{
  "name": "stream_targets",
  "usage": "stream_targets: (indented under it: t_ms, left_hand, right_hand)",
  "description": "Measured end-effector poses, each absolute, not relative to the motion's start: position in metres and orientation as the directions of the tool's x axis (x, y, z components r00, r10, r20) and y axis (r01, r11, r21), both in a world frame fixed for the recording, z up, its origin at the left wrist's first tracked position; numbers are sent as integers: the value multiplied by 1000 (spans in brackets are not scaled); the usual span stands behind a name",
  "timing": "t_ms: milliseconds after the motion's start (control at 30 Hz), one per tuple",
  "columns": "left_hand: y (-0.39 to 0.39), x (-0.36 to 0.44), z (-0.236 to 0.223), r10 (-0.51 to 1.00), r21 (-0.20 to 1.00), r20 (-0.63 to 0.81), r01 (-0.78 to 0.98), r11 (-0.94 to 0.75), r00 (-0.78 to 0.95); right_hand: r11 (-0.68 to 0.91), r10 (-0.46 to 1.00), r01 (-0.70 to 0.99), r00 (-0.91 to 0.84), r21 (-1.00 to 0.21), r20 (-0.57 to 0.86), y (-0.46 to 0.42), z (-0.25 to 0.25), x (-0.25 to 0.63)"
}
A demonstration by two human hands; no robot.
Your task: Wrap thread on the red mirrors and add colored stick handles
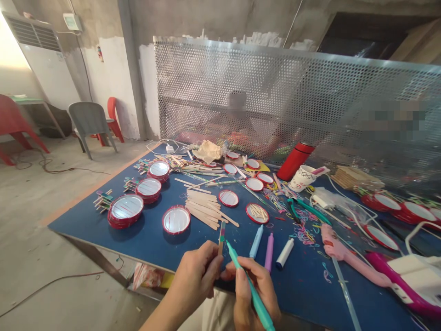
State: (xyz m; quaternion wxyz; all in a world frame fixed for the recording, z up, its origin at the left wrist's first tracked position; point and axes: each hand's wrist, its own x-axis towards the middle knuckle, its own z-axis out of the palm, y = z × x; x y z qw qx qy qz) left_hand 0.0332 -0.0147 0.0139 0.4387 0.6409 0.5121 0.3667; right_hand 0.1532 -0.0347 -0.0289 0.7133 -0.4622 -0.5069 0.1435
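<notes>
On blue table [203, 248], clutter all round. Just past the right hand [267, 287]: blue marker [256, 241], purple marker [269, 252] and white marker [285, 253], in the way on that side. Ahead: bare sticks [201, 207] fanned out, near a lone red-rimmed disc [176, 219], plus pegs [257, 212] on another. Off left: three disc stacks [126, 209]. Off right: pliers [312, 209] beside tangled bands [305, 232], then pink glue gun [358, 262] and power strip [379, 266]. At back: red flask [295, 161] and cup [300, 179], near mesh panel [213, 82]. Hidden: lower end of held stick [222, 234], behind fingers. Cut off: power strip, at right edge. Beyond the mesh, too blurred to make out. Left hand [200, 266]: pinching held stick near-upright between thumb and fingers, over near table edge, forearm rising from bottom edge. Right hand: gripping teal marker [257, 301] pen-style, slanted up-left, tip just beside the stick's coloured upper end; cannot tell if touching. Both hands close together, knuckles up on the left.
</notes>
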Motion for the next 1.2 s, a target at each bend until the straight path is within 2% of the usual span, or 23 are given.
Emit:
stream_targets:
  t_ms: [100, 200, 233, 400, 500, 600, 733, 767, 867, 1033, 1200]
  left_hand:
    - [-14, 31, 12, 974, 955, 12, 286, -79, 228]
    - [-8, 29, 6, 994, 969, -8, 247, -20, 109]
    - [-6, 29, 3, 993, 976, -5, 217, -21, 118]
    - [-3, 30, 3, 988, 988, -2, 154, -22, 152]
    - [-3, 30, 8, 982, 988, -64, 152, 37, 180]
    - [-2, 29, 11, 973, 987, -111, 135, 85, 202]
    - [-4, 29, 13, 967, 988, -100, 138, 68, 235]
    - [-4, 29, 12, 966, 988, -95, 142, 62, 241]
    - [-5, 29, 10, 964, 988, -91, 145, 55, 250]
    - [-5, 29, 10, 960, 987, -62, 158, 19, 273]
    - [-7, 30, 12, 962, 979, -39, 205, -18, 268]
  right_hand:
    - [565, 606, 407, 386, -718, 695, -34, -29, 158]
    - [575, 562, 611, 188, -544, 805, -29, -33, 161]
    - [569, 551, 642, 166, -514, 818, -27, -35, 161]
    - [525, 576, 654, 198, -544, 793, -21, -31, 169]
    - [511, 558, 729, 122, -455, 821, -17, -20, 191]
    - [405, 554, 841, 87, -359, 828, -13, -15, 224]
    - [189, 585, 966, 34, -177, 810, -8, -28, 274]
    - [141, 533, 983, 22, -114, 846, -6, -33, 286]
    - [52, 547, 998, -5, -27, 837, 0, -47, 314]
    - [19, 636, 999, -42, 39, 771, -2, -40, 314]
    - [25, 635, 994, -99, 107, 767, -1, -17, 275]
